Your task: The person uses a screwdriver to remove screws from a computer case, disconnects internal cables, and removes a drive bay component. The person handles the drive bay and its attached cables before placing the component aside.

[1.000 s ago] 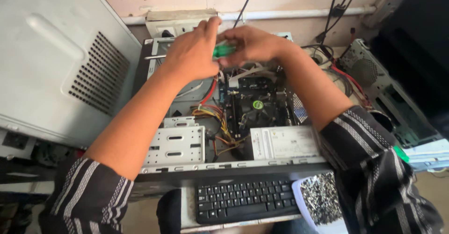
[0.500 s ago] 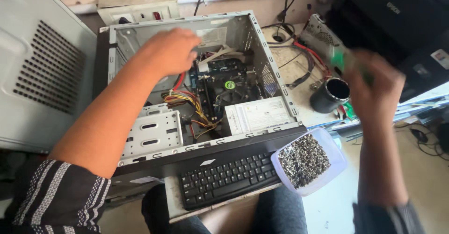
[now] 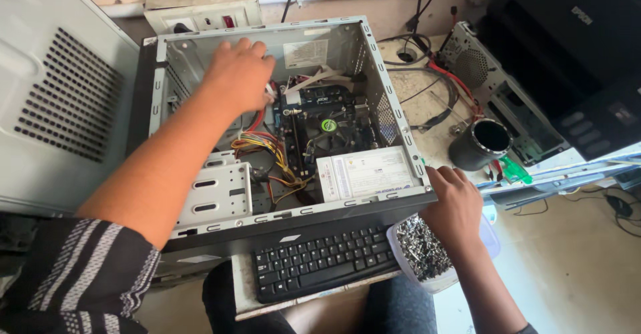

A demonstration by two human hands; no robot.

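Observation:
An open grey computer case (image 3: 394, 113) lies on its side in front of me, showing a motherboard with a fan (image 3: 328, 125), a power supply (image 3: 364, 174) and yellow and red cables (image 3: 264, 143). My left hand (image 3: 237, 77) reaches into the case near its upper left, fingers spread, resting over the cables. My right hand (image 3: 455, 200) hovers at the case's lower right corner, above a clear plastic tub of screws (image 3: 420, 250). Whether it holds a screw I cannot tell. A green-handled screwdriver (image 3: 515, 171) lies to the right.
A black keyboard (image 3: 320, 262) rests on my lap below the case. A grey side panel (image 3: 60, 100) leans at left. A black cup (image 3: 481, 143), a loose fan unit (image 3: 471, 63), tangled cables (image 3: 434, 100) and a black printer (image 3: 574, 60) crowd the right side.
My right hand came down from the far right, let go of the green screwdriver and now sits over the tub of screws. The left hand stayed inside the case.

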